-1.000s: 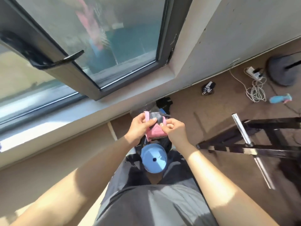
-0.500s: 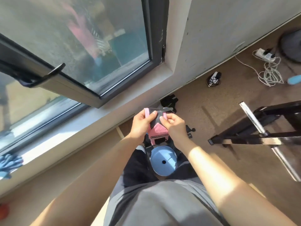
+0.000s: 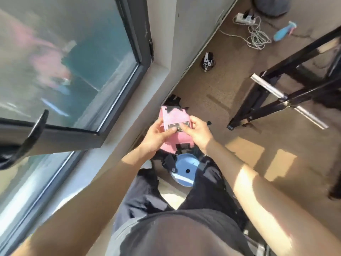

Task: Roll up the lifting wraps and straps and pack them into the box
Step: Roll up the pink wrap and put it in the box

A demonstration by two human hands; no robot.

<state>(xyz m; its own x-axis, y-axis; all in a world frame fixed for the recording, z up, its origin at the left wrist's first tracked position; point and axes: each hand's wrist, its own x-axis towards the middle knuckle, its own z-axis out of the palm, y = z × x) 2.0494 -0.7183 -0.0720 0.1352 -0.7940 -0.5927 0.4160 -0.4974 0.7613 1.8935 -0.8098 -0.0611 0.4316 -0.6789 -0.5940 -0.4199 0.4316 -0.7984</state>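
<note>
A pink lifting wrap (image 3: 177,117) with a black label patch and black strap ends is held flat in front of me, above my legs. My left hand (image 3: 156,137) grips its left side, thumb on the label. My right hand (image 3: 200,133) pinches its right edge near the label. Below the wrap, a round blue lid-like object (image 3: 186,169) sits between my dark-trousered legs, with a black strap (image 3: 168,162) lying over its left rim. More black straps (image 3: 172,100) lie on the floor just beyond the wrap. No box can be made out.
An open window sash with a black handle (image 3: 35,133) juts out at the left. A black metal rack with a chrome bar (image 3: 287,100) stands at the right. A white power strip and cable (image 3: 254,32), a blue bottle (image 3: 283,32) and a small black-white item (image 3: 207,61) lie on the brown floor.
The wrap has been turned and spread out, its pink face and label now toward me. My view has swung, so the window and floor appear shifted and tilted.
</note>
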